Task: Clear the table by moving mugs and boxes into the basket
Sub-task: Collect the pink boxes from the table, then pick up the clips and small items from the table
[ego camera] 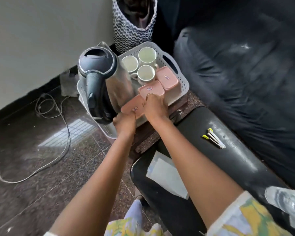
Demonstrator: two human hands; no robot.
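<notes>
A grey perforated plastic basket (pixel 184 82) sits on a small brown table (pixel 148 140). Inside it stand three white mugs (pixel 146 73), a steel kettle (pixel 100 82) with a black lid and handle, and three pink-lidded boxes. The far box (pixel 167 77) and the middle box (pixel 151 89) rest in the basket. The near box (pixel 132 109) sits at the basket's front edge, held between both hands. My left hand (pixel 124 122) grips its near corner. My right hand (pixel 154 108) holds its right side, fingers touching the middle box.
A woven zigzag bag (pixel 134 26) stands behind the basket. A dark sofa (pixel 245 74) fills the right; its armrest (pixel 228 150) carries a yellow-tipped clip (pixel 213 137) and white paper (pixel 167 174). A grey cable (pixel 58 133) loops over the dark tiled floor at left.
</notes>
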